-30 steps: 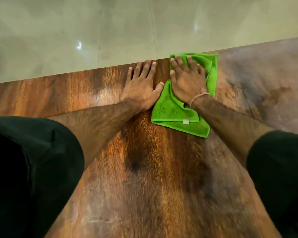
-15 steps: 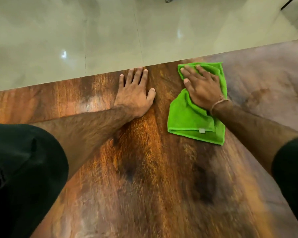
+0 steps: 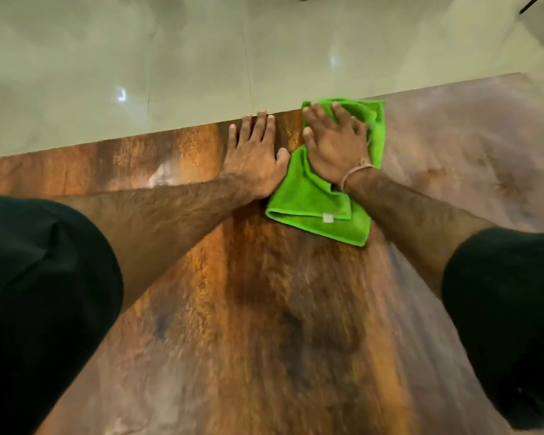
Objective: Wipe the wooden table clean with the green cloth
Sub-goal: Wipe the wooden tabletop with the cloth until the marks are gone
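Green cloth (image 3: 311,199) sits folded at the far edge of the worktop (image 3: 264,309), under the right hand (image 3: 333,149). Its grip is spread flat, pressing, not clamped. Left hand (image 3: 255,155) lies flat just beside it. I'd press evenly and overlap strokes along the grain.

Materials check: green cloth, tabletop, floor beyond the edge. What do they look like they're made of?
Green cloth: likely microfibre, with a fuzzy matte pile, a stitched hem and a small white tag.
Table: wood or wood-look laminate, I can't tell which; streaky brown grain, low sheen.
Floor: pale polished tile or stone; glossy, with light reflections and thin joint lines.
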